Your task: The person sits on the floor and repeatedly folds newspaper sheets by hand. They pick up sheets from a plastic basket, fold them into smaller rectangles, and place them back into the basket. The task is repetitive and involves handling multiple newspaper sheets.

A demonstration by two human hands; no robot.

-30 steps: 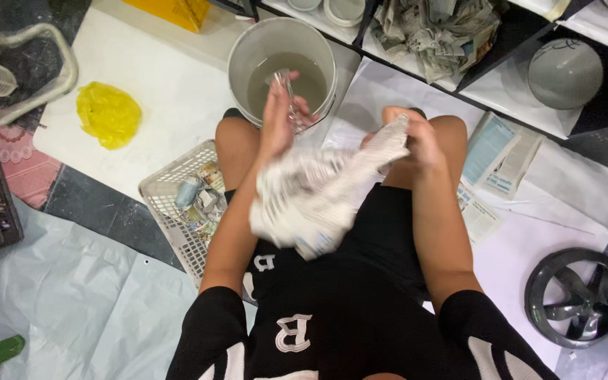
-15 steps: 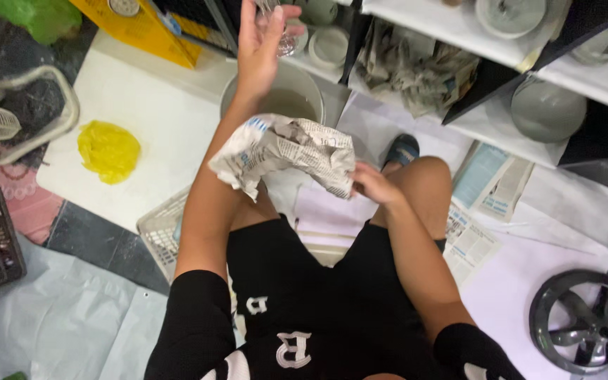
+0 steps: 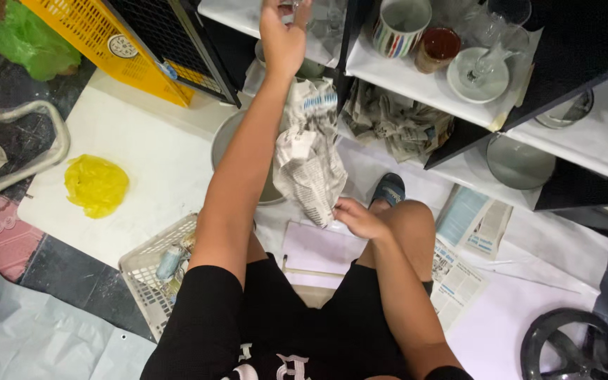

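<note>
- since half a second ago the left hand has risen to the white shelf, and the crumpled newspaper now hangs lower, beside the left forearm.
- shelf: flat white boards in a black frame, reaching across the top right; its front edge runs diagonally, with a lower bay beneath it.
- grey bucket: round and smooth, mostly hidden behind the arm and the paper.
- newspaper: soft, wrinkled, printed sheet in a long bundle, its top near the shelf edge; the right hand pinches its bottom end just above the right knee.
- yellow bag: crinkled plastic, lying alone on the white board to the left, with open room around it.
- white basket: plastic lattice by the left thigh, partly covered by the leg.
- striped mug: round, glossy, upright on the shelf, well right of the left hand.
- left hand closes on a small clear glass at the top edge; the glass is cut off and hard to make out.
</note>
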